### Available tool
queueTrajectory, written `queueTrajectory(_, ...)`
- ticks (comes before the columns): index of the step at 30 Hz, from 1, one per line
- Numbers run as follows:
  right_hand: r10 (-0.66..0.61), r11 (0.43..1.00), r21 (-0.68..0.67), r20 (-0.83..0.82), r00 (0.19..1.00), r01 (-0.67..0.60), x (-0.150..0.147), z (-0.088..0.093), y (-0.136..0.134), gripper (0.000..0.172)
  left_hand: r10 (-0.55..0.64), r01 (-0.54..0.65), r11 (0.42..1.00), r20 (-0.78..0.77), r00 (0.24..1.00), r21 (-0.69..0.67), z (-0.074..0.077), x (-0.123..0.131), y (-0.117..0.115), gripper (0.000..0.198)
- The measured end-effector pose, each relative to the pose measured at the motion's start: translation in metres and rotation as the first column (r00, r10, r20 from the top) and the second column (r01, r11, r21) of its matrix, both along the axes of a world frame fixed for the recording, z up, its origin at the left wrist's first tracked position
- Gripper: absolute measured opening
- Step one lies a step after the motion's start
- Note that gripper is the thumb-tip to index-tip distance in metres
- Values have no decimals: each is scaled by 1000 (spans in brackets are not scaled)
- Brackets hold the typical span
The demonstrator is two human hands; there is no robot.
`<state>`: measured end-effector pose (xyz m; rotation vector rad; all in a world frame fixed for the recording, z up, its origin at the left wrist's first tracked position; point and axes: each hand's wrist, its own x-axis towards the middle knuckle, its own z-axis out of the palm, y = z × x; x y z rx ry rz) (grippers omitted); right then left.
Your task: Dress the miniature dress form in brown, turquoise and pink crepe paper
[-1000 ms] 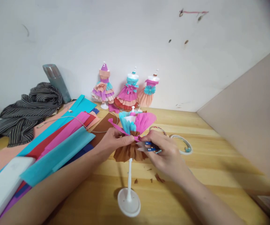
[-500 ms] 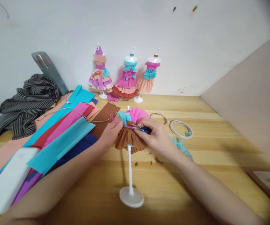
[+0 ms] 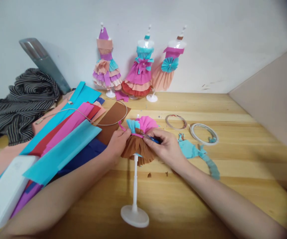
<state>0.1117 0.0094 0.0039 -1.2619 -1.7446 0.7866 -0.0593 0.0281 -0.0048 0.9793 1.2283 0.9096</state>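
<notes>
A small dress form on a white stand stands before me, its paper dress made of a brown pleated skirt, a pink ruffle and a turquoise piece. My left hand is closed at the left side of the waist, pinching a narrow pink paper strip. Small blue-handled scissors are gripped in my right hand, their metal tips against the pink band at the waist. The fingers partly cover the handles, and whether the blades are apart is unclear.
Three dressed forms, including a turquoise-rosette one, line the wall. Crepe paper sheets, a white device, a striped cloth and a bottle lie left. Tape rolls and turquoise scraps are at right.
The camera view has shifted and tilted, so the back row sits higher and the stand's base a little further left. Both hands stay at the waist with the strip and scissors.
</notes>
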Motion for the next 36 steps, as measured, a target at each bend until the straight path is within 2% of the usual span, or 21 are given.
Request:
queueTrajectory(6,-24,1000,2,-118,993,25,0,2,-2,16,41,-41,999,58,997,-10,1,4,-1,34)
queueTrajectory(10,-19,999,25,-121,992,23,1,1,-1,16,54,-43,997,168,984,-65,5,5,0,33)
queueTrajectory(15,-4,988,155,-31,1000,8,0,4,-4,15,-40,100,979,314,949,-177,14,1,0,41)
queueTrajectory(19,37,974,222,14,999,-40,-1,7,-7,12,-97,129,984,243,965,-121,13,1,1,38)
queueTrajectory(24,32,969,242,77,996,-50,2,13,-8,10,-57,108,983,310,949,-150,9,3,2,39)
queueTrajectory(30,-41,982,187,69,997,27,9,22,-6,8,-82,185,955,394,916,-232,20,-3,3,33)
queueTrajectory(36,11,986,166,87,996,-25,15,23,0,8,-130,237,945,406,904,-225,17,-5,7,37)
